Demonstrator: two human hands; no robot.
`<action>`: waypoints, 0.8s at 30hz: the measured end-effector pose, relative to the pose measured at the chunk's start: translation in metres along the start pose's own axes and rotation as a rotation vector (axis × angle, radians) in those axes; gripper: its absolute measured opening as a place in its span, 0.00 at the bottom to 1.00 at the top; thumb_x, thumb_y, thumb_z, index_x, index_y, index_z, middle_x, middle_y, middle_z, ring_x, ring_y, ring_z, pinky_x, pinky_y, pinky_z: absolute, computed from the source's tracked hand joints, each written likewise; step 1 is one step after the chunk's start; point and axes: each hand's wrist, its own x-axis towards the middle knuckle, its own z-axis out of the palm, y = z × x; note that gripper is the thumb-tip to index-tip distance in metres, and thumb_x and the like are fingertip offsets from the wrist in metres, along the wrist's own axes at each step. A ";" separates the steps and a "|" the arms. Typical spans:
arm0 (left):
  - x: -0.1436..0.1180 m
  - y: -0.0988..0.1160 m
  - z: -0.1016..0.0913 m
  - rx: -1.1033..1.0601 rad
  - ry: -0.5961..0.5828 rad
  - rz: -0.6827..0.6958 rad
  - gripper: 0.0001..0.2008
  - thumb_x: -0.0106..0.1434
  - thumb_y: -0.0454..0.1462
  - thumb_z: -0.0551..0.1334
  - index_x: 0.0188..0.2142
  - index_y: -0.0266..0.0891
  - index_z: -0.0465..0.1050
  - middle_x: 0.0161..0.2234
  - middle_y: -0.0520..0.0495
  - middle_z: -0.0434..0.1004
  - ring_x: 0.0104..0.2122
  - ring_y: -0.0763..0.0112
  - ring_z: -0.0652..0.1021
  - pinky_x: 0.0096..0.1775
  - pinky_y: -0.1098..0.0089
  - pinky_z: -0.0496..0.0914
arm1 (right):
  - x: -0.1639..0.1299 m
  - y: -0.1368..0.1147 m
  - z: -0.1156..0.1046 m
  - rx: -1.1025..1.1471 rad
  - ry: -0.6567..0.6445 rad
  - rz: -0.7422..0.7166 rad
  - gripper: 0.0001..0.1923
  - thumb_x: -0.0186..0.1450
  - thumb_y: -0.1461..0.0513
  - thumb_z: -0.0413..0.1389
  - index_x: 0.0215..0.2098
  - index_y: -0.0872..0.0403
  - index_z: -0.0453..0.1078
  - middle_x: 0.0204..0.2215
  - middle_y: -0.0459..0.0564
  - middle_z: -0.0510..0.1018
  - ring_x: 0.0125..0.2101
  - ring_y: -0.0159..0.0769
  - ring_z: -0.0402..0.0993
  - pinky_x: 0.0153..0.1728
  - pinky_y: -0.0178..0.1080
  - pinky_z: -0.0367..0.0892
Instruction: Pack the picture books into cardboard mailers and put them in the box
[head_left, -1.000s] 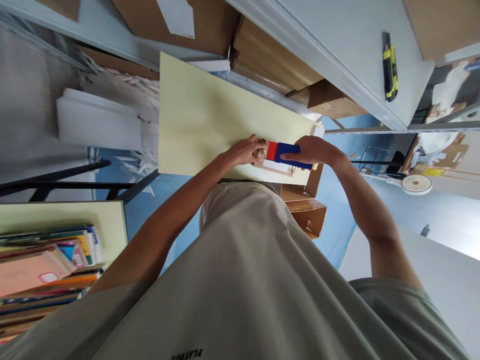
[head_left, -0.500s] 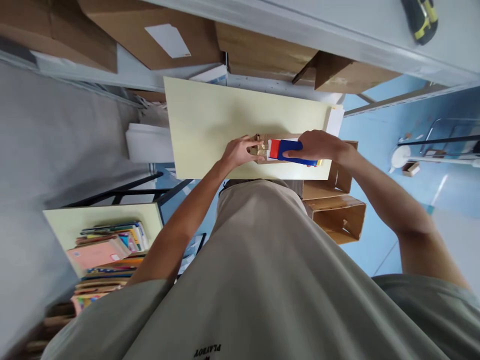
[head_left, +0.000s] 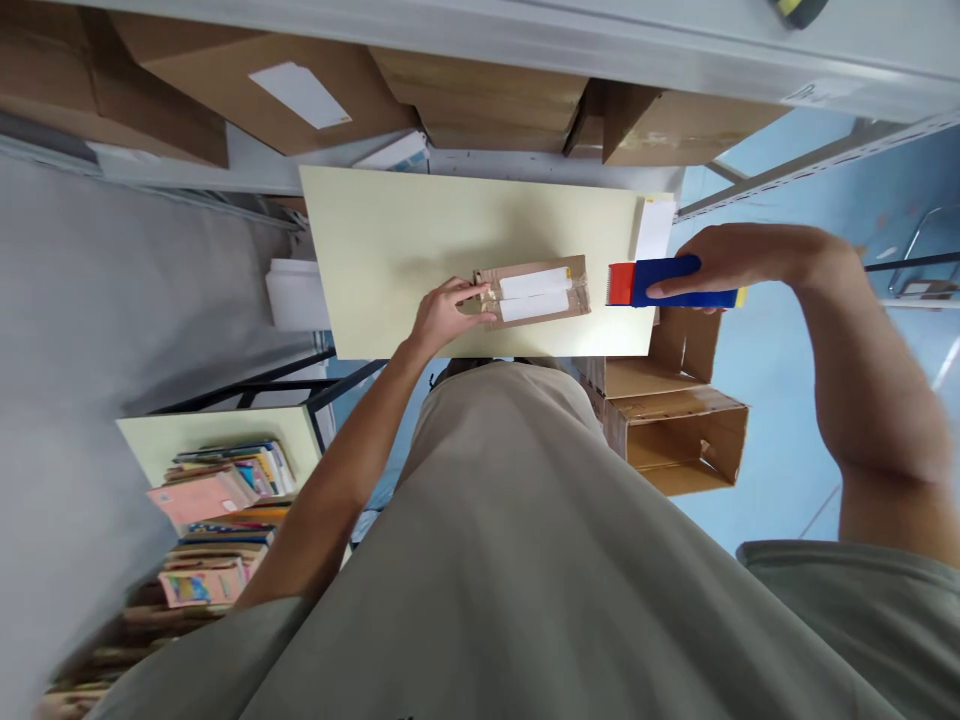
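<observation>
— While the left hand [head_left: 442, 315] presses its fingertips flat on the near end of one brown parcel [head_left: 534, 292], what is the other hand doing?

— The right hand [head_left: 731, 262] is closed around one blue-and-red tape dispenser [head_left: 670, 286], held off the right edge of the pale yellow desk [head_left: 390, 240], its red end pointing at the parcel but clear of it.

— Where does the parcel lie?

— Flat on the desk, near the front edge and right of centre. Two white strips [head_left: 534, 294] run along its top, side by side. The left hand is not gripping; its fingers are spread on the wrapping.

— Anything else on the desk?

— One white slip of paper [head_left: 655, 227] at the far right corner, partly over the edge.

— And around it?

— Three brown cartons [head_left: 247, 75] show on the shelf behind the desk, one with a white label. Two open cardboard boxes [head_left: 686, 435] stand on the blue floor [head_left: 772, 400] beneath the desk's right end. To the left, a second pale desk [head_left: 187, 435] carries one stack of coloured books [head_left: 217, 500]. A white bundle [head_left: 292, 295] sits beside the first desk's left edge. The person's grey-green shirt [head_left: 525, 560] fills the foreground.
</observation>
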 end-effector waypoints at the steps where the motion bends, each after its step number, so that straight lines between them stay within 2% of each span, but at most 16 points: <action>1: -0.001 0.002 0.001 -0.016 0.007 -0.012 0.29 0.64 0.52 0.80 0.62 0.51 0.87 0.54 0.43 0.87 0.48 0.60 0.84 0.56 0.60 0.81 | 0.004 0.008 0.001 0.021 -0.009 -0.014 0.33 0.76 0.40 0.65 0.32 0.61 0.84 0.26 0.58 0.83 0.27 0.29 0.72 0.36 0.46 0.61; 5: -0.005 0.008 0.005 -0.095 0.035 -0.070 0.28 0.64 0.53 0.80 0.62 0.51 0.87 0.55 0.44 0.85 0.50 0.60 0.84 0.55 0.60 0.84 | 0.036 0.027 0.010 0.067 -0.037 -0.068 0.31 0.76 0.41 0.66 0.38 0.62 0.85 0.30 0.61 0.86 0.28 0.32 0.75 0.36 0.45 0.63; 12: -0.008 0.008 0.014 -0.192 0.091 -0.170 0.33 0.62 0.58 0.80 0.61 0.48 0.86 0.56 0.43 0.83 0.52 0.61 0.86 0.55 0.60 0.86 | 0.102 0.049 0.021 -0.013 0.054 -0.142 0.39 0.67 0.28 0.65 0.47 0.55 0.85 0.36 0.61 0.87 0.38 0.52 0.81 0.39 0.48 0.71; 16: -0.010 0.008 0.018 -0.270 0.109 -0.222 0.33 0.61 0.57 0.81 0.61 0.47 0.86 0.58 0.42 0.83 0.51 0.60 0.87 0.56 0.56 0.87 | 0.129 0.040 0.032 -0.022 0.111 -0.135 0.44 0.64 0.26 0.66 0.50 0.55 0.85 0.38 0.64 0.85 0.44 0.58 0.82 0.43 0.52 0.73; 20: -0.010 0.011 0.023 -0.339 0.117 -0.292 0.37 0.59 0.58 0.82 0.62 0.44 0.85 0.58 0.40 0.82 0.49 0.59 0.87 0.55 0.56 0.87 | 0.144 0.024 0.040 -0.014 0.179 -0.154 0.47 0.62 0.24 0.66 0.52 0.55 0.84 0.40 0.67 0.85 0.46 0.62 0.83 0.44 0.54 0.73; 24: -0.009 0.013 0.028 -0.381 0.178 -0.309 0.33 0.63 0.59 0.78 0.59 0.41 0.87 0.57 0.37 0.85 0.49 0.58 0.87 0.54 0.56 0.87 | 0.149 0.019 0.045 -0.060 0.216 -0.172 0.48 0.63 0.25 0.65 0.53 0.57 0.84 0.43 0.70 0.86 0.48 0.64 0.83 0.47 0.54 0.73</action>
